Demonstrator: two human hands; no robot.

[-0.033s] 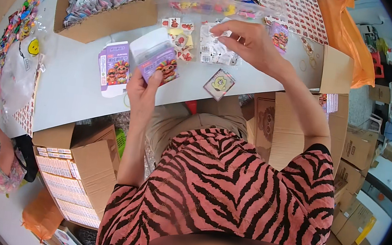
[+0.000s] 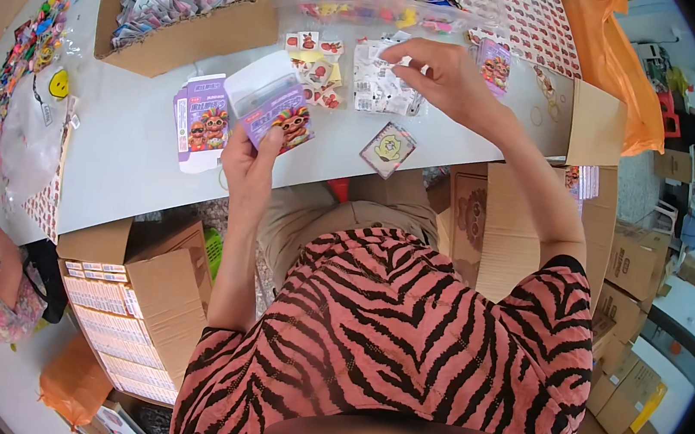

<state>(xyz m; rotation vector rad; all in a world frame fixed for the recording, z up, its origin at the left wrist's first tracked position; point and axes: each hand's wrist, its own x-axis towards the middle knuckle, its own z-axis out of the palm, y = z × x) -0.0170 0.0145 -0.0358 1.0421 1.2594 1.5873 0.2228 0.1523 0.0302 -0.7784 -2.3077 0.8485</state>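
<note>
My left hand (image 2: pixel 250 162) is wrapped round a small purple card box (image 2: pixel 289 123) with cartoon figures on its front. Its white top flap stands raised, and the box tilts to the right. Over a pile of small white printed packets (image 2: pixel 372 90), my right hand (image 2: pixel 443 73) is curled with thumb and forefinger close together. White packets behind those fingertips hide what they pinch. Between the hands lie red-printed sticker pieces (image 2: pixel 314 65). A small square packet with a yellow cartoon face (image 2: pixel 389 150) rests near the table's front edge.
Left of the held box lies a flattened purple box (image 2: pixel 205 117). At the back stand a carton of small packets (image 2: pixel 160 46) and a clear tray of colourful trinkets (image 2: pixel 390 10). Cardboard cartons (image 2: pixel 171 308) flank me below the table. Another person (image 2: pixel 7 305) sits at left.
The purple box has turned slightly in my left hand and shifted a little. My right hand has moved slightly to the right.
</note>
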